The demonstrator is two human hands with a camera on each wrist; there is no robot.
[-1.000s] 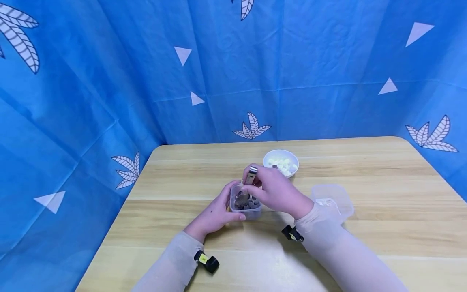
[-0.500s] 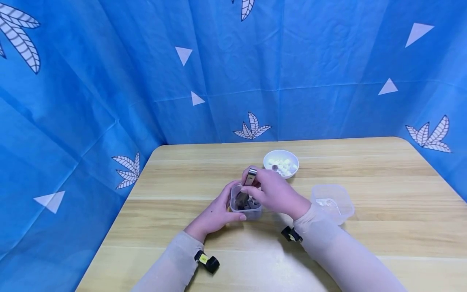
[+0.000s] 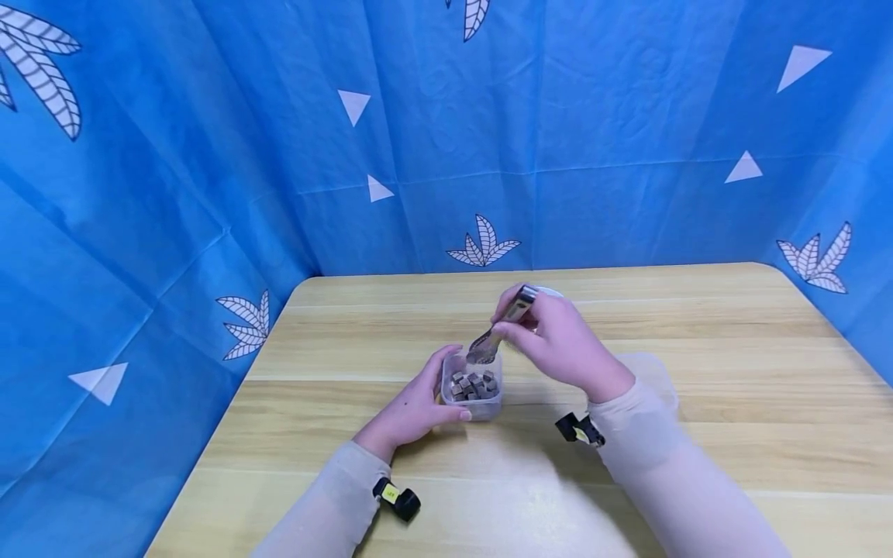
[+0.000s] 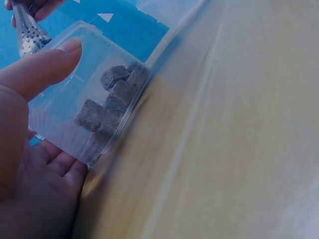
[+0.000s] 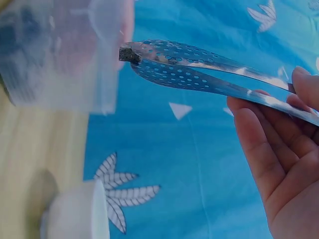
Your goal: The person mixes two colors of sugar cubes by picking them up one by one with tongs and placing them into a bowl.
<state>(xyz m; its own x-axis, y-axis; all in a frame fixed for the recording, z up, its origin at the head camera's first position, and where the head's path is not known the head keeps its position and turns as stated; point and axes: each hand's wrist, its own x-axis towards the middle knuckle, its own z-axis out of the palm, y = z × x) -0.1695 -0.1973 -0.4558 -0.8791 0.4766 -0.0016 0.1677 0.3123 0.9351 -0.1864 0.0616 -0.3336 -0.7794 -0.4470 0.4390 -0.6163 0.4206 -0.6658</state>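
My left hand (image 3: 412,415) grips a small clear plastic container (image 3: 481,412) on the table, thumb along the near side and fingers behind. Inside lie several dark grey-brown cubes (image 4: 92,115). My right hand (image 3: 558,345) holds metal tongs (image 5: 192,56) with perforated, spoon-shaped ends. Those ends pinch one dark cube (image 5: 128,54), above the container's far rim in the head view. Behind the right hand, a white bowl (image 5: 75,214) is mostly hidden in the head view.
A second clear plastic container (image 3: 656,373) stands to the right, partly covered by the right forearm. The wooden table (image 3: 314,434) reaches back to a blue patterned curtain (image 3: 432,139).
My right hand has lifted the tongs out of the container, up and to the right, with a cube between their ends. It now covers most of the white bowl. The left hand stays put.
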